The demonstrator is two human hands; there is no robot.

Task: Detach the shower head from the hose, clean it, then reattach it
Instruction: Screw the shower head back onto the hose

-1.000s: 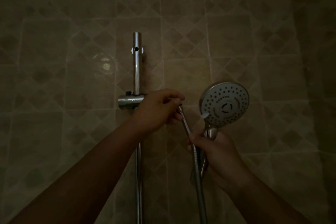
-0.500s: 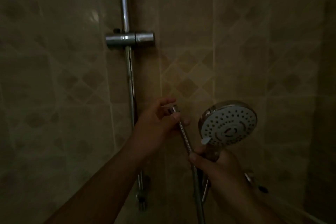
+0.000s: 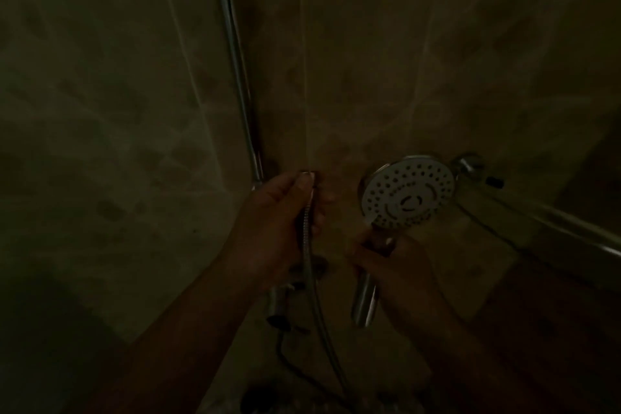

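The round chrome shower head (image 3: 408,191) faces me with its white spray plate, right of centre. My right hand (image 3: 400,265) grips its handle, and the handle's free lower end (image 3: 364,302) sticks out below my fingers with no hose on it. My left hand (image 3: 285,218) is closed around the top of the metal hose (image 3: 314,296); the hose's end fitting (image 3: 307,175) shows just above my thumb. The hose hangs down from that hand and curves toward the floor. The two parts are apart, about a hand's width between them.
A chrome slide rail (image 3: 235,57) runs down the tiled wall to a bracket beside my left hand. A chrome mixer valve (image 3: 470,165) and a ledge or tub rim (image 3: 554,225) sit at the right. Dark fittings lie low near the hose. The light is very dim.
The view has tilted downward, so the rail's holder has left the frame. Both hands dropped lower, and the hose is now only in my left hand, clear of the handle.
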